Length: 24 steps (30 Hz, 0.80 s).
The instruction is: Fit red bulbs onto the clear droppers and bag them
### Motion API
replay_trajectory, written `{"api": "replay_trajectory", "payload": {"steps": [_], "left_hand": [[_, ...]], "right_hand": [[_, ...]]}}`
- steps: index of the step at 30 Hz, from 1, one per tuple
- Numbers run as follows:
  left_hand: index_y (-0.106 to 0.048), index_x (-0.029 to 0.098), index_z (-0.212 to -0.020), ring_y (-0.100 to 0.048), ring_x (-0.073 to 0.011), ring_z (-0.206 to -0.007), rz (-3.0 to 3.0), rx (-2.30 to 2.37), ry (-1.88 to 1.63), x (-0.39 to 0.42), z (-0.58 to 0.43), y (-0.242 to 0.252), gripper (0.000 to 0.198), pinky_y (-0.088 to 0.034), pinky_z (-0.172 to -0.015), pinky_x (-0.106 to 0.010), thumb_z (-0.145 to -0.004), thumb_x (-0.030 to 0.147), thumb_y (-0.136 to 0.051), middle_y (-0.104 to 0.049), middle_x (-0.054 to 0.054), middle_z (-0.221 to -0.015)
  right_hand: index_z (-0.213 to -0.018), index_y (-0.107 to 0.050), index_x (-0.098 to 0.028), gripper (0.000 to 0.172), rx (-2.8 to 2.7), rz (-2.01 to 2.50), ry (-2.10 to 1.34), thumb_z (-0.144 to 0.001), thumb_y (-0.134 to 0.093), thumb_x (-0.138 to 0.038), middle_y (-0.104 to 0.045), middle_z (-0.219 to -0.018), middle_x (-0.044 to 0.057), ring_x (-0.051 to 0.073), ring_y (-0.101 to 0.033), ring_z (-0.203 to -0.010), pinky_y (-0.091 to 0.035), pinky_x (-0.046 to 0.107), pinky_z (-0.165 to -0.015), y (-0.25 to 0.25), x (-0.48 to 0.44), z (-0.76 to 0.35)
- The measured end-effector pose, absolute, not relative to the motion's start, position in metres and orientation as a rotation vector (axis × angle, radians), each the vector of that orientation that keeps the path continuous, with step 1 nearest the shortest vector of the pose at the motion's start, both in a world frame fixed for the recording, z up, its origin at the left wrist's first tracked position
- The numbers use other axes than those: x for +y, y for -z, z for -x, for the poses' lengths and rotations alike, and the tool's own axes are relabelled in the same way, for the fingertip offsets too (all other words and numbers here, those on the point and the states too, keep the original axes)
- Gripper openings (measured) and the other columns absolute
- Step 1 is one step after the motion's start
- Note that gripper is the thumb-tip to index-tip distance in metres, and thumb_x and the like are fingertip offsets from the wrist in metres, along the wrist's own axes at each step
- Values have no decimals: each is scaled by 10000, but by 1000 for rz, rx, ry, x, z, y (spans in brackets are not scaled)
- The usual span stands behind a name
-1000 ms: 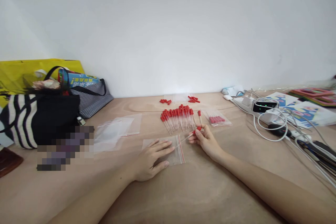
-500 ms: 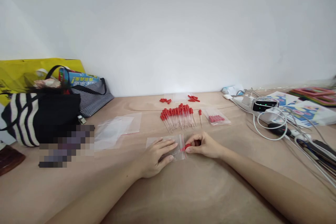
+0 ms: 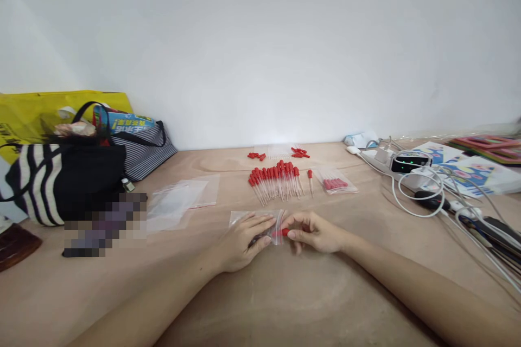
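Observation:
My left hand point(image 3: 249, 241) lies with its fingers stretched over a clear zip-lock bag point(image 3: 237, 218), holding it down against the table. The bag's red-striped mouth faces right. At that mouth, my right hand point(image 3: 315, 232) pinches a dropper by its red rubber bulb point(image 3: 284, 232); the bulb sits partly inside the opening, and the dropper's tube is hidden under my left hand. Just beyond my hands lies a row of glass droppers point(image 3: 279, 176) with red bulbs. One single dropper point(image 3: 310, 181) lies apart, right of the row.
A filled bag of droppers point(image 3: 337, 181) lies to the right of the row. Flat clear bags point(image 3: 183, 203) are stacked at left. Loose red bulbs point(image 3: 300, 152) lie near the wall. Cables and a power strip point(image 3: 378, 158) occupy the right, cloth bags point(image 3: 85, 184) the left.
My right hand has moved slightly left, pushing the red bulb further into the bag's mouth. The left hand stays spread on the bag.

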<state>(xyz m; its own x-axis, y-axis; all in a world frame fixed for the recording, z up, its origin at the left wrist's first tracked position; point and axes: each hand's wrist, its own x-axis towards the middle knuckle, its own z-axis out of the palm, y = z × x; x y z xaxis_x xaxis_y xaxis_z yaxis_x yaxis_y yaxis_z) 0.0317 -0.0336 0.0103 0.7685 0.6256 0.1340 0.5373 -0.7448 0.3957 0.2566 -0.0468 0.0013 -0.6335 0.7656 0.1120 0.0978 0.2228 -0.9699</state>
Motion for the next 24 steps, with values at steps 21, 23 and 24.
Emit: {"api": "replay_trajectory", "payload": {"steps": [21,23,24], "left_hand": [[-420,223,-1265,-354,-211,-1228,-2575,821,-261,-28,0,-18,429,-287,-1021,-408,-853,336,-451,-417,-62,-1326],[-419,226,-1266,-349,-210,-1233,-2576,821,-252,-29,0,-18,425,-273,-1029,-416,-858,342,-445,-410,-59,-1331],[-415,229,-1270,-343,-208,-1238,-2576,821,-245,-29,0,-18,425,-267,-1033,-417,-862,346,-439,-403,-57,-1336]], "right_hand": [[-792,-688,-169,271,-1867,883,-1403,-659,-659,-403,-643,-775,21,121,-563,-682,-440,260,-669,4,-27,-276],[-761,-687,-167,277,-1819,955,-1424,-625,-684,-409,-627,-678,3,107,-540,-594,-437,250,-609,8,-25,-274],[-740,-686,-165,272,-1811,978,-1422,-624,-685,-411,-615,-644,-2,101,-525,-564,-431,243,-584,9,-24,-273]]}}
